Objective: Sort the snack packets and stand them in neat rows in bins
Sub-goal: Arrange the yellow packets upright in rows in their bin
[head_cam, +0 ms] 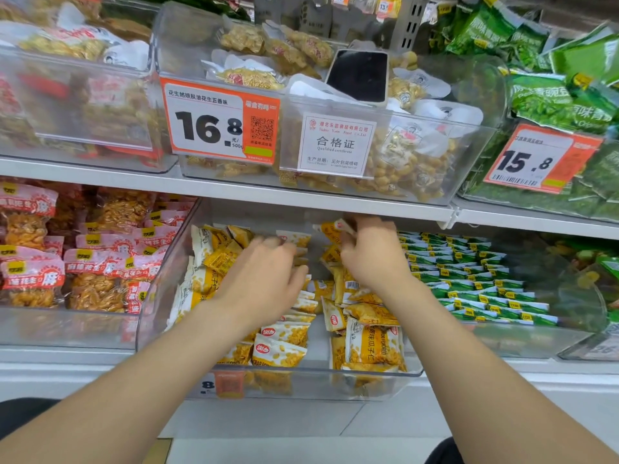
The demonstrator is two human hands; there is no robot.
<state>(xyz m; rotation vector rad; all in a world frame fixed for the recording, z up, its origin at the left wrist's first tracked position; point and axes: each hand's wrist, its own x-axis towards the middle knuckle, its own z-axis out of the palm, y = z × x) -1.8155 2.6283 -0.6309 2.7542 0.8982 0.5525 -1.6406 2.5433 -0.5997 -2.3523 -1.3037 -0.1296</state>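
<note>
Both my hands reach into a clear plastic bin (160,296) on the lower shelf, filled with several yellow-and-white snack packets (281,349). My left hand (264,272) lies over the packets in the bin's middle, fingers bent down among them; whether it grips one is hidden. My right hand (368,252) is deeper in, at the back, and pinches a small yellow packet (335,227) lifted above the pile. Packets at the front right (373,346) stand roughly upright; those at the left lie jumbled.
To the right is a bin of green packets (475,279) in neat rows. At the left are red peanut packets (97,269). The upper shelf edge (301,195) hangs just above my hands, carrying peanut bins with price tags (221,122).
</note>
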